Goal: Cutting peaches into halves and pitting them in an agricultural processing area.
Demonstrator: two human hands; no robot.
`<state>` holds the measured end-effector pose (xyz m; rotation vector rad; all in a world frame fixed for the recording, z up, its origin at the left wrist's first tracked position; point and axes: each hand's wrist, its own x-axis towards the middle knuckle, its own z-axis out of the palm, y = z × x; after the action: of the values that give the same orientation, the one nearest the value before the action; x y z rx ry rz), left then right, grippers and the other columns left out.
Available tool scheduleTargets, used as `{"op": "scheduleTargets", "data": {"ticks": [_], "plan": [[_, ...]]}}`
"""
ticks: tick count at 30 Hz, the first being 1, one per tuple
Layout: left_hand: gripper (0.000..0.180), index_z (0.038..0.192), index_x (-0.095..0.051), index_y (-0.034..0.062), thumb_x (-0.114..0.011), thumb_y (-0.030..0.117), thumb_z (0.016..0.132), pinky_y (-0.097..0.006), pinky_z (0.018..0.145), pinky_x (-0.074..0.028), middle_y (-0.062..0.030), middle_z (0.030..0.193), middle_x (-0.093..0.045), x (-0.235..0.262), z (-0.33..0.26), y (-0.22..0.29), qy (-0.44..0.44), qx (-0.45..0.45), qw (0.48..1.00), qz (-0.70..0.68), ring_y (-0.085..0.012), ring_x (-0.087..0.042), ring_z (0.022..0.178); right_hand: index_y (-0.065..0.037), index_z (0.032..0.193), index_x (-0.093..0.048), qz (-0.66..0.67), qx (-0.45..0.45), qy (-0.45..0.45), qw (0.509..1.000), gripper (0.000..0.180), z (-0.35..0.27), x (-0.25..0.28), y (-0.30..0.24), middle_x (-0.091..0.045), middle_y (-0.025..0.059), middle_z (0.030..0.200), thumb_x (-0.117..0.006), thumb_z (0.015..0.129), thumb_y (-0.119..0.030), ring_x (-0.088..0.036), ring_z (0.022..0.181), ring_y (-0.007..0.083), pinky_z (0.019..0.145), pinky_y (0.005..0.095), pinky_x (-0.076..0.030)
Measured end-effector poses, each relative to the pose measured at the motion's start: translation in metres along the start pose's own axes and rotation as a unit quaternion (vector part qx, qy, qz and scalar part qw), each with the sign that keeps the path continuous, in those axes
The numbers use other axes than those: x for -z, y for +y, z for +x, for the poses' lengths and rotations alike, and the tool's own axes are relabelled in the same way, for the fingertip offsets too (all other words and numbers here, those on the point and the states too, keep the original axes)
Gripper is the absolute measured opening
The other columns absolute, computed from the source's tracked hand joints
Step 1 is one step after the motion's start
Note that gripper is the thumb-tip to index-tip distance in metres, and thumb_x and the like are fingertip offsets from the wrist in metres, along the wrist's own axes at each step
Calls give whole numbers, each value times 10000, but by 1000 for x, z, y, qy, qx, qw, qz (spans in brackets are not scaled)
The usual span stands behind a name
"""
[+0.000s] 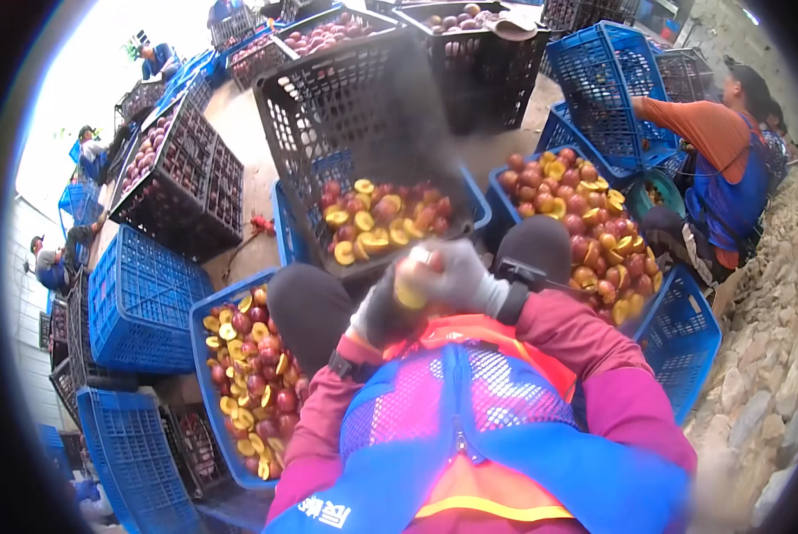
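Observation:
Close together in front of my chest, both hands are gloved and slightly blurred. Between them is a red plum [411, 292] with yellow flesh showing. My left hand [383, 310], in a dark grey glove, is closed against one side of the fruit. Curled over it from the other side is my right hand [466, 278], in a light grey glove. Just beyond my hands, a tilted black crate [319, 111] holds whole and cut plums [372, 222]. Blue crates of plums, many cut open to yellow flesh, flank my knees: one on the left [205, 356], another on the right [503, 206].
Stacked blue crates [145, 298] stand at the left, with black crates of plums [181, 169] behind them. At the right, a co-worker in an orange sleeve [697, 129] sits by a green basin [655, 191]. Rough stones [764, 374] line the right edge.

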<state>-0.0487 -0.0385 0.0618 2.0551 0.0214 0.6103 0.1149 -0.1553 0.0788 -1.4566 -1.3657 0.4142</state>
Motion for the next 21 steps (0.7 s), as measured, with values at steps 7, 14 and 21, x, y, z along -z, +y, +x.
{"op": "scheduleTargets", "data": {"ticks": [7,14,21], "plan": [[556,1343,-583,-15,-859,178,900,-387,701,-611,-71,892,-721,38,-12,-32,89,2,993,84,-197,-711,757,-87,1014,-746,434,-305,56,846,409,27,-14,1,-675,-12,765,-632,1107,-469,-630,622,72,513,220,-450],[487,1290,-654,79,-546,515,1105,-350,704,-586,-66,993,-732,38,-32,-94,170,301,750,-564,-204,-694,787,-84,1201,-721,499,-327,48,801,365,20,-27,23,-726,-13,926,-594,1136,-420,-651,667,81,514,229,-494],[401,1450,-583,19,-501,259,1140,-336,827,-594,-102,1266,-720,48,-25,-70,171,268,737,-597,-225,-713,1071,-103,1071,-661,495,-339,71,796,473,3,-28,28,-662,37,714,-517,1132,-550,-583,468,130,425,237,-455]]}}
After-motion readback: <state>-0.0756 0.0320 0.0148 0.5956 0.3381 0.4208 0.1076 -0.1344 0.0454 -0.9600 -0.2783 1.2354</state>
